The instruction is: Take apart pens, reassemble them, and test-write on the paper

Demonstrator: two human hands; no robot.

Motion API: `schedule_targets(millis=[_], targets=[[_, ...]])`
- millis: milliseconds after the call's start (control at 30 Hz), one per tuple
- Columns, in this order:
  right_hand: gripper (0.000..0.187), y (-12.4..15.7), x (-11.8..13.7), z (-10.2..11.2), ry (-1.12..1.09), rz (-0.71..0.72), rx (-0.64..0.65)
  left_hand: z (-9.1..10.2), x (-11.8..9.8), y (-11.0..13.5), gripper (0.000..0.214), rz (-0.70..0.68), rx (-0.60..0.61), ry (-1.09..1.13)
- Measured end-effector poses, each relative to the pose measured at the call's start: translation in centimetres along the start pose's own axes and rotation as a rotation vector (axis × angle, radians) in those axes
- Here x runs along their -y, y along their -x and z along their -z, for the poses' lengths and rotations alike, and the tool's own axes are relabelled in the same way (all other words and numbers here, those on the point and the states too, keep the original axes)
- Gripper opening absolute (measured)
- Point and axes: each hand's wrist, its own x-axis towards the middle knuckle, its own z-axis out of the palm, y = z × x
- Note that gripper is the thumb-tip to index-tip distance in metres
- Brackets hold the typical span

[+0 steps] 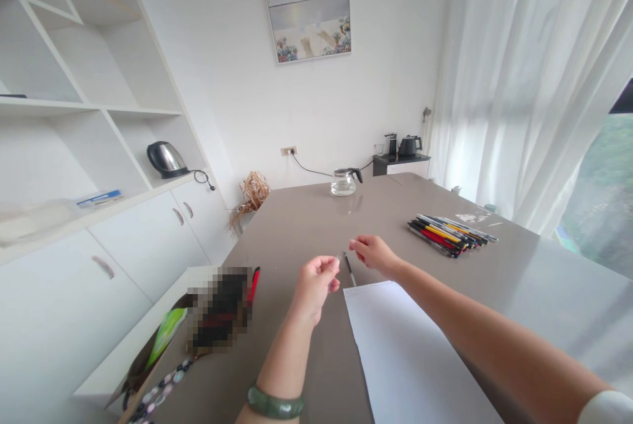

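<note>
Just beyond the far left corner of the paper (410,351), the left hand (316,279) is hovering with thumb and forefinger pinching together; whether they are grasping something tiny, I cannot tell. Past the paper's far edge, the right hand (374,254) is reaching in with its fingers curling closed; what they may be gripping is not showing clearly. Between the two hands, a thin pen (350,270) is lying on the table (291,226), its near end pointing at the paper's far left corner. A green bracelet (275,403) is circling the left wrist, to the left of the paper. Beyond the paper and to its right, a pile of pens (440,237) is resting beside some white scraps (472,218). Well beyond the paper, a glass pot (343,182) is standing upright. Left of the paper, a red pen (254,284) is lying beside a dark, blurred thing (222,308).
</note>
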Motion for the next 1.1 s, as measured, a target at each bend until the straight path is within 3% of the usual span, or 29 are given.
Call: schedule_targets(millis=[133,267,367,500,600,800,933,1100], targets=[[0.038,3.7,0.0,1.8,-0.380,0.147,0.180,-0.7,0.9,0.2,0.032,0.032,0.131,-0.102],[0.029,5.9,-0.9,2.1,-0.499,0.156,0.342,-1.8,1.2,0.8,0.031,0.032,0.187,-0.165],[0.023,6.1,-2.1,2.0,-0.647,0.078,0.320,-2.4,1.0,1.0,0.035,0.066,0.164,-0.168],[0.014,5.1,-3.6,3.3,-1.045,-0.051,0.242,-2.4,0.8,0.7,0.045,0.049,0.017,-0.082],[0.009,4.7,-4.2,4.3,-1.234,-0.138,0.228,-2.1,0.9,0.3,0.049,0.028,0.011,-0.019],[0.012,5.3,-3.9,3.6,-1.162,-0.186,0.417,-2.2,0.9,0.7,0.049,0.167,0.261,-0.003],[0.016,5.6,-3.6,3.1,-1.037,-0.156,0.402,-2.4,0.8,1.0,0.041,0.168,0.399,-0.156],[0.019,5.6,-3.6,3.5,-1.022,-0.120,0.367,-2.2,1.0,1.1,0.033,0.080,0.459,-0.303]])
